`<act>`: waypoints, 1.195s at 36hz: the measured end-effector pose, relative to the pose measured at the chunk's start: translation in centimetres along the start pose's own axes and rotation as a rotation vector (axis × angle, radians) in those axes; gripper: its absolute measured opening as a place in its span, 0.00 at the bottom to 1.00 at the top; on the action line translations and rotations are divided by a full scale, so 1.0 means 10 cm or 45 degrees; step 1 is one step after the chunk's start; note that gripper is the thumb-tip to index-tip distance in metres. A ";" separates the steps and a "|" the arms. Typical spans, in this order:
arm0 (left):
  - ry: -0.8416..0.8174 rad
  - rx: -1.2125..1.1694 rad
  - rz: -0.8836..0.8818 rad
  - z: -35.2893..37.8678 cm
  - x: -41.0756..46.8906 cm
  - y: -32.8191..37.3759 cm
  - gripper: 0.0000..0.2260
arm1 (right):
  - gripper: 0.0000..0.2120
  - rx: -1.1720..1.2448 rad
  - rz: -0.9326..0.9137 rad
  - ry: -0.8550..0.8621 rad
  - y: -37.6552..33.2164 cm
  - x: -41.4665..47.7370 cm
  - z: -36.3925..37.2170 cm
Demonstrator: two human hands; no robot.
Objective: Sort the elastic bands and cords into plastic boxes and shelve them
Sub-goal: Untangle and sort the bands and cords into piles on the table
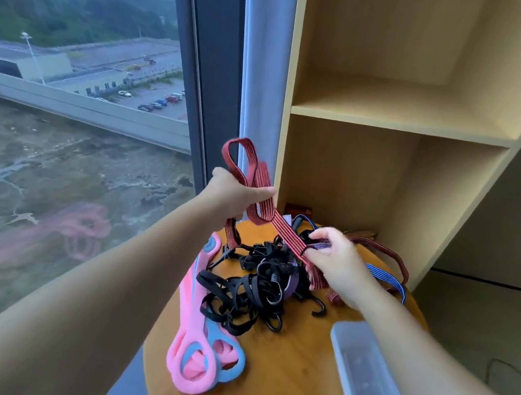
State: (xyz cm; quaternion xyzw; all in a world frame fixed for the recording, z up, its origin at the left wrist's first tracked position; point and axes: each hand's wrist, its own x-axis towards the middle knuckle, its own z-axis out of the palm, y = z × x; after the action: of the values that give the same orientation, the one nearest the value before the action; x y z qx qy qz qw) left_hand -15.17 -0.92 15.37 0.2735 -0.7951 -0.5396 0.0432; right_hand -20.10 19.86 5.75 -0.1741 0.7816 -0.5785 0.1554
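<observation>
Red striped elastic band (287,233) held above the round wooden desk (280,392). The left hand (234,199) gripped its folded loops, which pointed up toward the window. The right hand (334,262) pinched the flat strap lower down, between thumb and fingers. The held span ran diagonally from upper left to lower right. Beneath lay tangled black hooked cords (253,286), pink and blue loop bands (186,351) at the desk's left edge, and a blue striped band (387,279). A clear plastic box (369,380) lay lengthwise at right, before the shelf unit (402,117). Print on the small red item (298,210) was too blurred to read.
</observation>
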 end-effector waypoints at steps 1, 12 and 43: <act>0.065 0.037 -0.067 0.01 -0.02 0.00 0.38 | 0.09 -0.015 -0.028 0.027 -0.05 -0.01 -0.06; -0.011 -0.465 0.061 0.11 -0.33 0.07 0.06 | 0.11 0.295 -0.154 -0.082 -0.60 -0.23 0.04; -0.502 -1.131 -0.422 0.20 -0.47 0.20 0.09 | 0.24 -0.841 -1.110 -0.132 -0.79 -0.41 -0.02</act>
State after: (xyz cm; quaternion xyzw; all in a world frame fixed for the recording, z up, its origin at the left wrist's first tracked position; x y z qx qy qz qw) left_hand -12.71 3.56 17.40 0.2441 -0.4281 -0.8663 -0.0816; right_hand -15.80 19.75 13.51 -0.5498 0.7683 -0.3037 -0.1233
